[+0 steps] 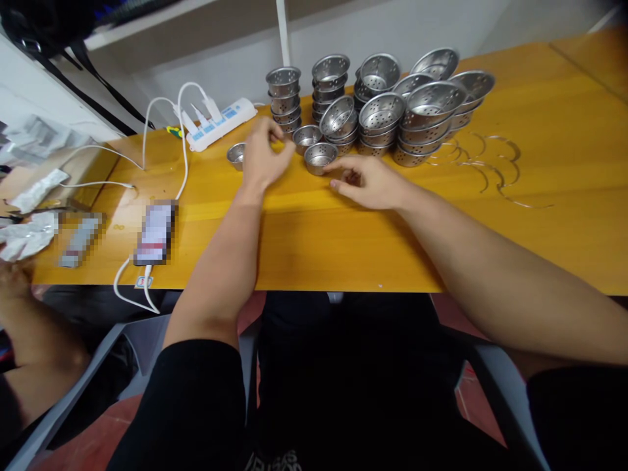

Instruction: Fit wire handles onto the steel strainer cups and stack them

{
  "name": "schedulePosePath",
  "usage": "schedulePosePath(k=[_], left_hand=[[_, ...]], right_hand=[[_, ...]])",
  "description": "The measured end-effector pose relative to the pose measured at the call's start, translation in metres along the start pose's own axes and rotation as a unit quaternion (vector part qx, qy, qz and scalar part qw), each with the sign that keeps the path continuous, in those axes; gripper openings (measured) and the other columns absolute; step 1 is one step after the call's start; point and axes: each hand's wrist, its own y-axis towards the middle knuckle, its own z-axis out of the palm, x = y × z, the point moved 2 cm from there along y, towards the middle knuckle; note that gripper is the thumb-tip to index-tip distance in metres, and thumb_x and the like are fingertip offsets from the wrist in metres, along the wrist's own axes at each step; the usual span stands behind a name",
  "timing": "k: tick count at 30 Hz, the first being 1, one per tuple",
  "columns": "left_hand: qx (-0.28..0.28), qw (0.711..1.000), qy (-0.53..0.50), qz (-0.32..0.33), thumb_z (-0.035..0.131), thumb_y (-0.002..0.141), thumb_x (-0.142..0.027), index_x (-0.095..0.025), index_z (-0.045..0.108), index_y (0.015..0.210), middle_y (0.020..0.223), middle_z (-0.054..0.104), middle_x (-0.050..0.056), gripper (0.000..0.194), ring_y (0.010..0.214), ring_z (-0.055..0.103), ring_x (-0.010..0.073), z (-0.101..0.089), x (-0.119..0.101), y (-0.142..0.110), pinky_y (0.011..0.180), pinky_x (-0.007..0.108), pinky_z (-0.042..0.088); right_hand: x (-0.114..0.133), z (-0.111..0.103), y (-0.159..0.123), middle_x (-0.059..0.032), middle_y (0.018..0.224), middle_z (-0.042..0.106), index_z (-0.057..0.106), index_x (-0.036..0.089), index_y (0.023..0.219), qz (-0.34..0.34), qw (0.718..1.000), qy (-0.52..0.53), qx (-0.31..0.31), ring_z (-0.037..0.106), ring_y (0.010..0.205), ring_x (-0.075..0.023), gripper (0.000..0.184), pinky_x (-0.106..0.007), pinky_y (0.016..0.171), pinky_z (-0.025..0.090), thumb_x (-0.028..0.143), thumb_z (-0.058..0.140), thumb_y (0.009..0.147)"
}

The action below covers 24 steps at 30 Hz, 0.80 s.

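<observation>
Cropped lettering (pixel 275 462) on the black shirt (pixel 314 386) cannot be read. At the counter (pixel 343 252), the right hand (pixel 367 182) is held open, its index finger (pixel 343 161) extended at a small metal cup (pixel 321 157); whether anything is grasped by the curled left hand (pixel 263 156), beside perforated stacks (pixel 284 104), cannot be told.

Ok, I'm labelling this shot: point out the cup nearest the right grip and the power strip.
Cup (pixel 320 157): head view, inside, below the rim.
Power strip (pixel 224 124): head view, middle of its white casing.
</observation>
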Motion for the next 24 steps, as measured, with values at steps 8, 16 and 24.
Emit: schedulePosePath(k=[8,16,24], left_hand=[[-0.061,0.918,0.159,-0.358,0.098,0.091,-0.021,-0.011,0.043,0.152,0.171,0.053,0.026,0.083,0.169,0.046,0.0402,-0.036,0.012,-0.009,0.142,0.066,0.036],[-0.132,0.975,0.064,-0.165,0.101,0.088,-0.014,-0.017,0.047,0.143,0.156,0.056,0.011,0.077,0.148,0.052,0.0133,-0.032,0.017,0.003,0.142,0.032,0.042],[-0.035,0.983,-0.099,0.152,0.085,0.078,-0.098,-0.035,0.061,0.132,0.134,0.061,0.009,0.086,0.137,0.056,0.0328,0.013,-0.033,-0.012,0.128,0.063,0.053]], right_hand=[[0.002,-0.002,-0.001,-0.0111,0.106,0.080,0.083,0.019,0.132,-0.001,1.000,0.016,0.003,0.069,0.083,-0.0259,0.044,-0.043,0.082,0.057,0.053,0.075,0.105],[0.003,-0.004,-0.002,-0.0106,0.103,0.081,0.085,0.020,0.127,0.017,1.000,0.007,0.009,0.071,0.085,-0.0271,0.040,-0.044,0.083,0.057,0.052,0.075,0.106],[0.019,-0.047,-0.022,-0.0045,0.083,0.076,0.081,0.022,0.093,0.027,0.982,-0.008,0.186,0.066,0.071,-0.0206,0.030,-0.036,0.068,0.051,0.051,0.086,0.099]])
